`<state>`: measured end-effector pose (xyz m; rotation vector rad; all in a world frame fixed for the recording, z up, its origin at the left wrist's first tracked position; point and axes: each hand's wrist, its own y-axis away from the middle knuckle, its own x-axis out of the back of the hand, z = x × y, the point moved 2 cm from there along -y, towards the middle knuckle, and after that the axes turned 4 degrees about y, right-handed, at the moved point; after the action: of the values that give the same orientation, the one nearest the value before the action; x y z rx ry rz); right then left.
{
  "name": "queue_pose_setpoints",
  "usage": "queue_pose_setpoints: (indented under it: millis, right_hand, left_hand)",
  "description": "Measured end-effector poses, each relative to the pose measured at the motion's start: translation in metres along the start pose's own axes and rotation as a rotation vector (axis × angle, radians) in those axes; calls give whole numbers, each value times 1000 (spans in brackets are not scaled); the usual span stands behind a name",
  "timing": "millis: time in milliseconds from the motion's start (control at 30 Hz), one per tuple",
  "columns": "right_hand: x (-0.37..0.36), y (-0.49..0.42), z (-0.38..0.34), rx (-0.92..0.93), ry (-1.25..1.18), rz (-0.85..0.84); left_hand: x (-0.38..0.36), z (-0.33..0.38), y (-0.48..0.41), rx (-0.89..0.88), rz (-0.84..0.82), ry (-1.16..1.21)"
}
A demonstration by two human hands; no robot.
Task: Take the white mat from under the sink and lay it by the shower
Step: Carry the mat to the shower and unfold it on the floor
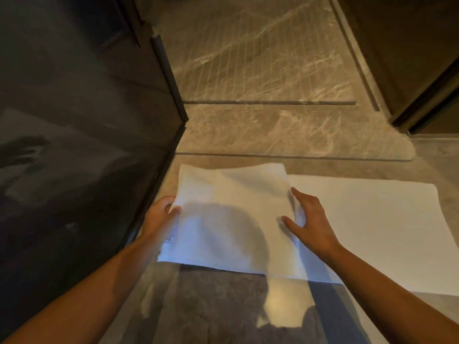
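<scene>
The white mat [347, 227] lies on the floor just in front of the shower threshold [285, 135]. Its left part is folded over on top of the rest and raised at its left edge. My left hand [162, 212] grips that left edge, thumb on top and fingers underneath. My right hand [306, 217] rests flat with spread fingers on the mat, at the right edge of the folded part. The right half of the mat lies flat on the floor.
A dark glass shower panel [82, 135] with a black frame stands at the left. Beyond the threshold is the grooved marble shower floor [260, 58]. A dark door frame [427, 95] rises at the right. The glossy floor [223, 306] near me shows reflections.
</scene>
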<state>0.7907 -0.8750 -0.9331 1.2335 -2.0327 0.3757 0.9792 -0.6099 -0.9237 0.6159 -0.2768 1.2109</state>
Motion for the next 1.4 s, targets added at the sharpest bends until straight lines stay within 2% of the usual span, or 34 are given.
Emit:
queue_pose_setpoints:
  millis: [67, 167, 267, 367, 467, 533, 700, 867, 1067, 1400]
  right_hand:
    - [1, -2, 7, -59, 48, 4]
    - [7, 0, 23, -94, 317, -19]
    - [11, 6, 39, -105, 435, -64]
    - [7, 13, 51, -141, 452, -200]
    - [3, 19, 63, -181, 497, -354]
    - [4, 20, 68, -184, 498, -377]
    - [20, 25, 83, -216, 486, -365]
    - [46, 37, 111, -257, 478, -317]
    - [60, 50, 132, -246, 472, -301]
    - [51, 49, 123, -205, 494, -308]
  left_hand:
    - [5, -10, -4, 33, 38, -161]
    - [6, -14, -4, 60, 62, -329]
    - [-6, -10, -2, -140, 40, -561]
    - [-33, -3, 5, -324, -163, -632]
    - [-64, 3, 12, -425, -338, -683]
    - [-83, 5, 15, -463, -428, -739]
    - [-114, 2, 22, -406, -582, -781]
    - [-132, -2, 24, -363, -590, -873]
    - [-131, -13, 22, -448, -597, -997]
    - [-113, -14, 14, -449, -649, -1075]
